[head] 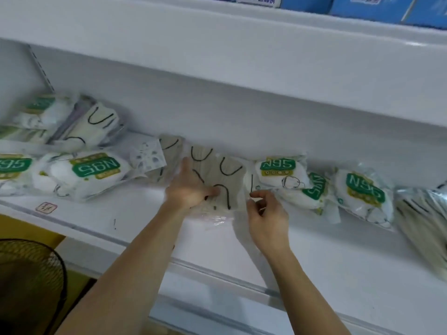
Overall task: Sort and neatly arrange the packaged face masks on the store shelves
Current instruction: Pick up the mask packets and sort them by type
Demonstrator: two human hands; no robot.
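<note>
Glossy clear plastic mask packs (217, 175) lie on a smooth white painted shelf (135, 221).
</note>
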